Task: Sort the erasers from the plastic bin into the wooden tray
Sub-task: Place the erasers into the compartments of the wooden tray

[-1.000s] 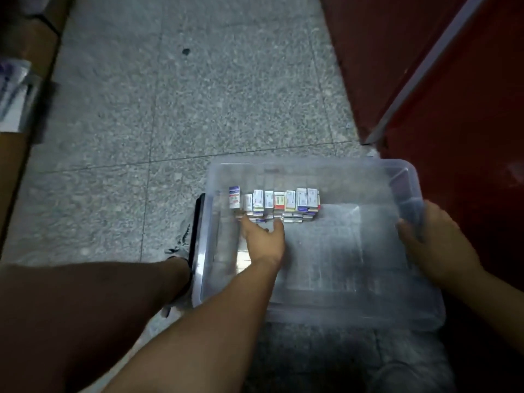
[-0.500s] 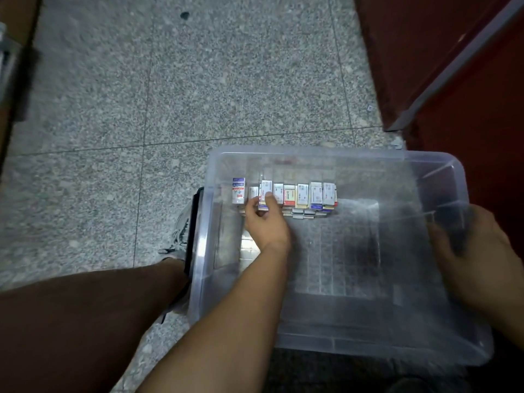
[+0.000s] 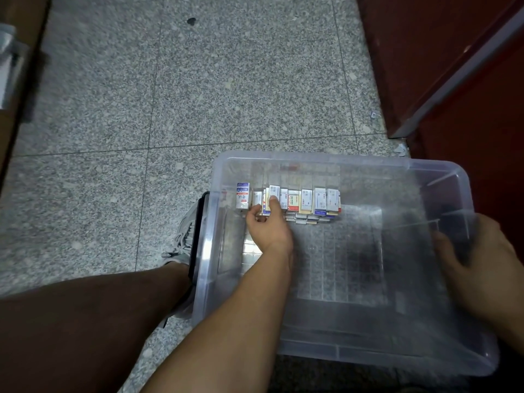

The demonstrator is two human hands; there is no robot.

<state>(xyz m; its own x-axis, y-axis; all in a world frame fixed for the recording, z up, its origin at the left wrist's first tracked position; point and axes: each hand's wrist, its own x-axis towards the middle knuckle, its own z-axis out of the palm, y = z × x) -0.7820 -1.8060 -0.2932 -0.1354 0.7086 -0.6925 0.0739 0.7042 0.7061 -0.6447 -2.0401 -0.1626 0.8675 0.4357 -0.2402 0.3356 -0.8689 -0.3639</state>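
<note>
Head view: the left hand (image 3: 269,231) reaches into the plastic bin (image 3: 312,158) on the floor (image 3: 198,95), at a row of erasers (image 3: 307,199).

The erasers stand on end, long axes upright, in a row along the bin's far wall from its far-left corner, with a few lying flat in front. The left grip is narrowed, thumb and forefinger pinching erasers near the row's left end, the rest lying to its right. The right hand (image 3: 479,259) curls over the bin's right wall.
</note>
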